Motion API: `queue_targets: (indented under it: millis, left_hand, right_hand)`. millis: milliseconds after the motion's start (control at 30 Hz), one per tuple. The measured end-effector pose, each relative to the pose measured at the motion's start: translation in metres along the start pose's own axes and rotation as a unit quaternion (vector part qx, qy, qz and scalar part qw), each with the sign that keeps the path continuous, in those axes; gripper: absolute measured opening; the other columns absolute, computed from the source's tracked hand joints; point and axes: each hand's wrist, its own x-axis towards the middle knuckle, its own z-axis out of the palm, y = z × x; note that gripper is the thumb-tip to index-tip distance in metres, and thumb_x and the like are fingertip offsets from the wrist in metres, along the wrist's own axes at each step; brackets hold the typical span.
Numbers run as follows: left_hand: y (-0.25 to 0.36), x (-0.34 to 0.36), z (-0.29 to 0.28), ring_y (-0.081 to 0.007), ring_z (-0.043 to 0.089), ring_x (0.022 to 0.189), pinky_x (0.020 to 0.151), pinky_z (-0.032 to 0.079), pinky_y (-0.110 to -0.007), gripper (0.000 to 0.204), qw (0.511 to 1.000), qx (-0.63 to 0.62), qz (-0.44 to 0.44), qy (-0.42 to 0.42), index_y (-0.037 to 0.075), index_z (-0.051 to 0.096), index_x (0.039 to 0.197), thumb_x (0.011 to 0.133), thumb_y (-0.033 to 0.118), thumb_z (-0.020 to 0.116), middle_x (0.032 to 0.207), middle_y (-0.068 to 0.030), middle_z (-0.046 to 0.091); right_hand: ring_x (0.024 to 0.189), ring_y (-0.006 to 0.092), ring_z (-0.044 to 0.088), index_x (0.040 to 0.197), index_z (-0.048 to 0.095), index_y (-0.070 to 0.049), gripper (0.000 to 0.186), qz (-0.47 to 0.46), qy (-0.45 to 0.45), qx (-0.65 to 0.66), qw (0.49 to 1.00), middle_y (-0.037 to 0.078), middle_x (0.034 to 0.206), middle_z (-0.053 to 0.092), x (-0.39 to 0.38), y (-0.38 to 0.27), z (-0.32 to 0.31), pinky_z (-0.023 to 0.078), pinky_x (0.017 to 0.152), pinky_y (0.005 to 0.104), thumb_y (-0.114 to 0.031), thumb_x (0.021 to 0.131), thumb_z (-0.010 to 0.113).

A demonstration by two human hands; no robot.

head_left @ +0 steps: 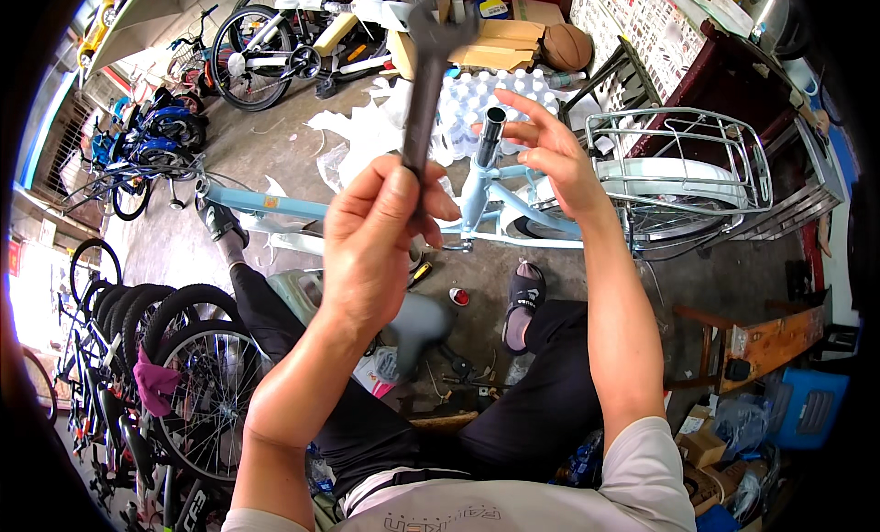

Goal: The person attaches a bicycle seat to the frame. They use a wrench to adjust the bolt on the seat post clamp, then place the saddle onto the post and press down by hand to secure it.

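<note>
My left hand (371, 234) is closed around the shank of a dark open-ended wrench (423, 97), held upright close to the camera with its jaw at the top. My right hand (555, 156) is raised with its fingers apart and nothing visible in them. It is beside the open top of the seat tube (492, 133) on a light blue bicycle frame (284, 207); whether a fingertip touches the tube I cannot tell. The frame stretches across in front of me. At its right are a silver rear rack (678, 138) and a wheel under a white mudguard (687, 176).
A grey saddle (420, 329), a yellow-handled screwdriver (421, 273) and a small red-and-white cap-like item (459, 296) lie near my feet. Bottled water packs (495, 92) stand beyond the frame. Bicycle wheels (206, 394) crowd the left. A wooden stool (770, 341) is at right.
</note>
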Motion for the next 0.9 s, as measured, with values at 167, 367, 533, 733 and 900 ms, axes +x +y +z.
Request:
queue_targets:
  millis: [167,367,533,733,900]
  left_hand:
    - [-0.028,-0.004,-0.014,-0.0118,0.065,0.069,0.06,0.047,-0.023,0.03,0.97,0.092,-0.219,0.057,-0.001,0.066,0.104,0.104,0.028,0.058,0.074,-0.0024,0.065]
    - [-0.025,-0.003,-0.013,-0.013,0.067,0.07,0.06,0.047,-0.023,0.029,0.97,0.083,-0.227,0.04,0.0,0.065,0.107,0.103,0.028,0.058,0.075,-0.0037,0.068]
    - [-0.022,-0.001,-0.013,-0.0136,0.068,0.071,0.063,0.048,-0.025,0.034,0.962,0.131,-0.24,0.004,0.001,0.065,0.106,0.106,0.033,0.052,0.078,-0.0067,0.071]
    - [-0.016,0.0,-0.009,-0.0148,0.068,0.07,0.063,0.049,-0.026,0.039,0.945,0.204,-0.246,-0.061,0.003,0.063,0.098,0.107,0.036,0.046,0.075,-0.0097,0.071]
    - [-0.012,0.0,-0.013,-0.0153,0.068,0.068,0.064,0.049,-0.027,0.038,0.94,0.204,-0.269,-0.058,0.003,0.062,0.096,0.107,0.036,0.046,0.075,-0.01,0.071]
  right_hand:
    - [0.115,0.0146,0.056,0.151,0.044,-0.007,0.072,-0.013,0.018,-0.012,1.0,0.011,0.126,0.063,-0.003,-0.002,0.001,0.042,0.099,0.03,-0.004,0.079,0.051]
    - [0.113,0.0138,0.056,0.15,0.045,-0.007,0.071,-0.006,0.015,0.008,1.0,0.009,0.122,0.063,-0.001,0.0,0.0,0.041,0.099,0.0289,-0.005,0.079,0.05]
    - [0.117,0.0145,0.056,0.151,0.044,-0.007,0.072,0.0,0.011,-0.011,1.0,0.012,0.127,0.063,-0.002,-0.002,0.0,0.042,0.098,0.0288,-0.005,0.079,0.051]
    - [0.115,0.0136,0.056,0.151,0.044,-0.005,0.073,-0.009,0.01,0.005,1.0,0.009,0.123,0.064,-0.002,-0.001,0.002,0.045,0.099,0.0306,-0.005,0.078,0.05]
    - [0.115,0.015,0.057,0.151,0.042,-0.004,0.076,0.004,0.008,-0.002,1.0,0.008,0.124,0.064,-0.001,0.0,0.004,0.048,0.101,0.0329,-0.005,0.076,0.05]
